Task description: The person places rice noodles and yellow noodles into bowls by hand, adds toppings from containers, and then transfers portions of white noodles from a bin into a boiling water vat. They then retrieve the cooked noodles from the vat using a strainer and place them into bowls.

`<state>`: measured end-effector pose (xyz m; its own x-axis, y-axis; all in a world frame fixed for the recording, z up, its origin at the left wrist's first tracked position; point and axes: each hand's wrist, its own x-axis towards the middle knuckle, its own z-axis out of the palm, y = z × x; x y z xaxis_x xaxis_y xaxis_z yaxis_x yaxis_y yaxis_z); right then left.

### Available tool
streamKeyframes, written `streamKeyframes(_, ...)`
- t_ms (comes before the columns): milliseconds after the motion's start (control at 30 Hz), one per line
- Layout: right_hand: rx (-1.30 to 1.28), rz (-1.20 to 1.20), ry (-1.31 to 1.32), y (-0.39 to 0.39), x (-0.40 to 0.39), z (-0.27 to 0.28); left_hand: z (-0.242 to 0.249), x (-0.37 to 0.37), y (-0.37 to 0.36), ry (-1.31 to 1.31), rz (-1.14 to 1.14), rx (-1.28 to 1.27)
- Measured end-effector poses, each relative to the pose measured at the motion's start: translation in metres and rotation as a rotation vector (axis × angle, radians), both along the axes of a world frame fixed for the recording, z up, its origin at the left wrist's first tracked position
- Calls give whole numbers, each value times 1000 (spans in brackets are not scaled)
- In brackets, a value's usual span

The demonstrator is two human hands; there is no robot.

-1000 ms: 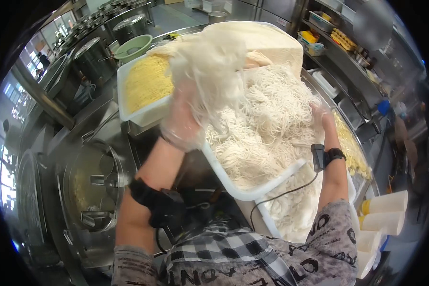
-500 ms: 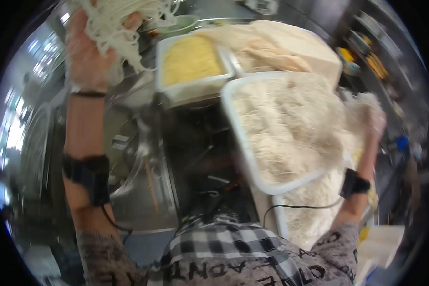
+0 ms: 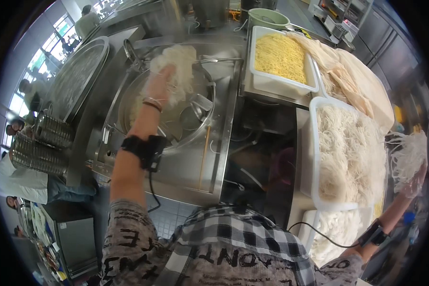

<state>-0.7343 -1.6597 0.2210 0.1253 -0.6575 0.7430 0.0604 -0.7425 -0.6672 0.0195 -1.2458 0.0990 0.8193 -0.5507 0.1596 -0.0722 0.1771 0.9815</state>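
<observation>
head view showed both hands spread wide, each with white noodles. the left hand (image 3: 159,88), at the end of an outstretched arm, was over a large round pot (image 3: 214,102) set into a steel counter (image 3: 183,174). its fingers were closed around a bunch of white noodles (image 3: 178,64), with strands hanging down beside the palm; the finger edges were blurred. a metal utensil (image 3: 189,119) stood in the pot near that hand, and a thin wooden stick (image 3: 204,157) lay on the counter beside the rim.

the right hand (image 3: 414,183), in a clear glove, was out past the far side of a white tub (image 3: 314,157), gripping a second clump (image 3: 409,155) whose loose strands hung toward the tub. most of its fingers were hidden behind the noodles, so how tightly they pressed could not be told.

the white tub held a heap of thin white noodles (image 3: 345,152). more white noodles filled a lower tub (image 3: 310,229) just beside it, nearer the body. beyond them, yellow noodles (image 3: 281,57) lay in another tub (image 3: 281,86), next to a pale cloth (image 3: 350,74), with a green basin (image 3: 283,21) behind. black straps (image 3: 140,151) circled both forearms.
</observation>
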Motion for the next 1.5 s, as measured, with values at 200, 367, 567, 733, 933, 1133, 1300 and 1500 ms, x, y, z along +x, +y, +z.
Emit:
streamKeyframes(200, -29, 142, 175, 88, 134, -12, -10, -4, -12, -1116, 34, 1010)
streamKeyframes(367, 455, 151, -50, 129, 233, -28, -17, 33, -9, -999, -142, 1230)
streamKeyframes(567, 505, 929, -162, 205, 374, -46, 6, 1, 60, -699, 153, 804)
streamKeyframes(733, 1152, 1242, -238, 220, 492, -63, -32, -24, 146, -696, 375, 564)
streamKeyframes(933, 1071, 1128, -161, 250, 657, -85, -58, -77, 240, -284, 455, 554)
streamKeyframes(1133, 901, 962, 261, 288, 706, -112, -66, -118, 303, -78, 591, 637)
streamKeyframes(1300, -300, 451, 1248, 253, 665, -149, -90, -122, 331, -14, 618, 643)
streamKeyframes(1500, -124, 171, 1134, 323, 556, -144, -140, -107, 317, 112, 488, 369)
